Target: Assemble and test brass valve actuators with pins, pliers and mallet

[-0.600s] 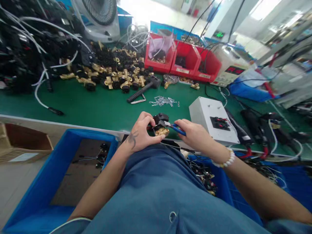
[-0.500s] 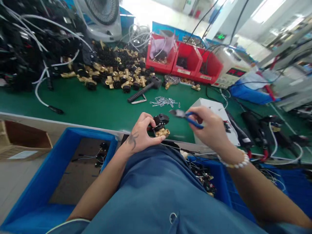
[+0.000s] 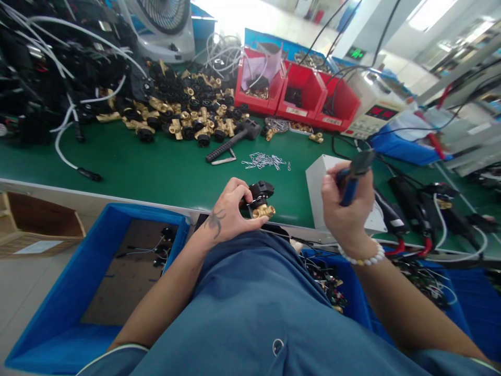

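Note:
My left hand is closed round a brass valve fitting with a black cap, at the front edge of the green bench. In my right hand I grip blue-handled pliers, their jaws raised and turned to the right over a white box. Small metal clips lie in a loose heap beyond my left hand. Behind that hand rests a black hammer, with a thin metal rod beside it.
Many brass and black fittings are piled at the back. Red bins stand beside a device with a red display. Black power tools lie at right. Blue crates sit below the bench; a fan stands behind.
My right hand has moved right, away from the fitting, and the pliers have swung from pointing left to pointing up and right. My left hand keeps its hold.

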Demonstrator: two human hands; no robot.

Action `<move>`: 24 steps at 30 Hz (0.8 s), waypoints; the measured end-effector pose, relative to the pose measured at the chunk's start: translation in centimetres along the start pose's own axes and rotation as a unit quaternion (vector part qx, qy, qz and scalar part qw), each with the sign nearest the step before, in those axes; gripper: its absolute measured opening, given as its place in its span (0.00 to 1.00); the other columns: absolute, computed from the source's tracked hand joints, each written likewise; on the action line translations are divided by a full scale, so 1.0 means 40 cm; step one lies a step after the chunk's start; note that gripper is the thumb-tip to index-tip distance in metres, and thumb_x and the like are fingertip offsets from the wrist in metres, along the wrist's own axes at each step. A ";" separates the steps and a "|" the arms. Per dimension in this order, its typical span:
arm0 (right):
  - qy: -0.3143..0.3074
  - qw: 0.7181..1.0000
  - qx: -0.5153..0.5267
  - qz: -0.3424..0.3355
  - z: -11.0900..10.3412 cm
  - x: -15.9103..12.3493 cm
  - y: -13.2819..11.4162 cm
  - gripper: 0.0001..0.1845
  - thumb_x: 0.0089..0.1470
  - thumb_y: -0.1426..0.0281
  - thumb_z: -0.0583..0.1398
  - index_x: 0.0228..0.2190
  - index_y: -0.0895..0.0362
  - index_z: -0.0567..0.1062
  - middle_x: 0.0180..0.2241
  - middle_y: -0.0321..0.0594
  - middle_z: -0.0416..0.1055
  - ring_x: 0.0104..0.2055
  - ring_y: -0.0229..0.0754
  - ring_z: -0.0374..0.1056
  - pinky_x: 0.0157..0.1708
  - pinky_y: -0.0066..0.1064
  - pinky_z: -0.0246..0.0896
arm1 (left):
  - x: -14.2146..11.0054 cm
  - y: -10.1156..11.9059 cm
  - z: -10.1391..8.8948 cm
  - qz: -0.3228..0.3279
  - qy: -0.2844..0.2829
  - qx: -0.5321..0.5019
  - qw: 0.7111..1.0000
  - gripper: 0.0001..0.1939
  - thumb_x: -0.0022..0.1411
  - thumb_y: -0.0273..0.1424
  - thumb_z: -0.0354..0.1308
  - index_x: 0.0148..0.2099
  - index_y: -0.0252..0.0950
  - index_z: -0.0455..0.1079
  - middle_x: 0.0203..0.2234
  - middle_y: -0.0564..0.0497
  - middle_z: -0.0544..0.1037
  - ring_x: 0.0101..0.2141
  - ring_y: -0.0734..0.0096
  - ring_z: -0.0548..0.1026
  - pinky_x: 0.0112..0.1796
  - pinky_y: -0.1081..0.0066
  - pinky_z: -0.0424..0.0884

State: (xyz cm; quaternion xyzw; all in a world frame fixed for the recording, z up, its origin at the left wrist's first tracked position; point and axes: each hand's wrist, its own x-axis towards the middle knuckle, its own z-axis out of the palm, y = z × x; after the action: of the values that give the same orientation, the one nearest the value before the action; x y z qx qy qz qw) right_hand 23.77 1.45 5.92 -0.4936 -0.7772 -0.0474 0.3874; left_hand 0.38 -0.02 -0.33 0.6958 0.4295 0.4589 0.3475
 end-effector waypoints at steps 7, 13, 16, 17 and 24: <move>-0.137 0.990 0.009 -0.036 -0.012 0.008 -0.006 0.09 0.58 0.73 0.57 0.41 0.55 0.73 0.33 0.39 0.72 0.32 0.40 0.68 0.32 0.31 0.61 | -0.003 -0.003 0.002 0.003 0.008 -0.003 1.000 0.20 0.49 0.34 0.71 0.34 0.39 0.60 0.40 0.48 0.67 0.42 0.65 0.71 0.40 0.64 0.76; -0.205 0.974 -0.060 -0.072 -0.008 -0.002 -0.015 0.09 0.55 0.75 0.56 0.38 0.56 0.73 0.31 0.40 0.70 0.28 0.40 0.65 0.28 0.31 0.58 | -0.002 -0.004 0.001 0.004 0.003 0.006 1.000 0.20 0.48 0.35 0.71 0.34 0.39 0.60 0.39 0.48 0.68 0.42 0.64 0.70 0.40 0.63 0.76; -0.250 0.962 -0.083 -0.072 -0.019 0.009 -0.021 0.10 0.56 0.75 0.56 0.40 0.56 0.74 0.32 0.41 0.72 0.30 0.40 0.67 0.29 0.31 0.58 | -0.001 -0.004 0.001 0.001 0.001 0.008 1.000 0.20 0.48 0.35 0.71 0.34 0.39 0.61 0.40 0.48 0.68 0.42 0.64 0.70 0.41 0.62 0.75; -0.184 0.979 -0.065 -0.056 -0.023 0.012 -0.024 0.09 0.59 0.73 0.56 0.40 0.55 0.74 0.33 0.40 0.72 0.30 0.40 0.67 0.31 0.31 0.60 | 0.000 -0.004 0.002 -0.001 0.002 0.005 1.000 0.20 0.48 0.35 0.71 0.34 0.39 0.60 0.40 0.48 0.68 0.42 0.64 0.70 0.41 0.63 0.75; -0.243 0.965 -0.086 -0.048 -0.010 -0.001 -0.020 0.07 0.55 0.73 0.56 0.37 0.56 0.72 0.31 0.41 0.71 0.28 0.41 0.65 0.28 0.32 0.58 | 0.001 -0.002 0.001 -0.006 -0.001 0.005 1.000 0.20 0.48 0.35 0.71 0.34 0.39 0.60 0.40 0.48 0.67 0.43 0.64 0.70 0.41 0.63 0.76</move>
State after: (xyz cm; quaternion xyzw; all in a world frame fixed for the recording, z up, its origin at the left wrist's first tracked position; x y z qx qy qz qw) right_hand 23.34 0.83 6.42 -0.4840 -0.8636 -0.0113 0.1408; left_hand 0.39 0.05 -0.41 0.6955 0.4356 0.4539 0.3471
